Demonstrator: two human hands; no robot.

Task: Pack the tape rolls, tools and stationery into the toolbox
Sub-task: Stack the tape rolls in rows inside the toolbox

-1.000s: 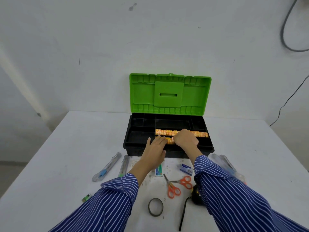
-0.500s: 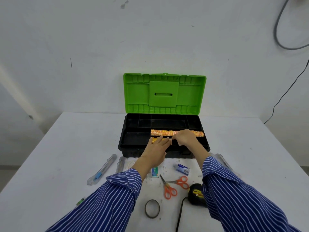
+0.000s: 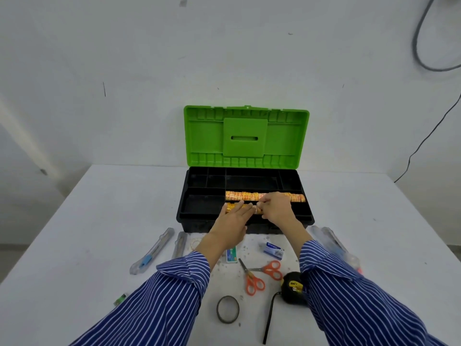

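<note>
A black toolbox (image 3: 189, 216) stands open on the table, its green lid (image 3: 245, 137) upright. In its front right compartment lies a row of orange tape rolls (image 3: 239, 196). In front of that row a second, shorter row of orange rolls (image 3: 230, 207) lies. My left hand (image 3: 230, 222) rests flat on its left end, fingers together. My right hand (image 3: 275, 208) pinches the right end of this second row with its fingertips. Orange scissors (image 3: 259, 274), a black-and-yellow tape measure (image 3: 293, 287) and a thin tape ring (image 3: 227, 309) lie on the table near me.
Left of my arms lie a clear utility knife (image 3: 152, 250) and a slim clear case (image 3: 180, 244). A green staple box (image 3: 231, 254) and a blue box (image 3: 273, 250) sit by the toolbox. Clear-wrapped items (image 3: 331, 243) lie at right. A small green thing (image 3: 120, 298) sits near the table's left edge.
My left hand has slid right along the front row of rolls toward my right hand. The view has shifted slightly.
</note>
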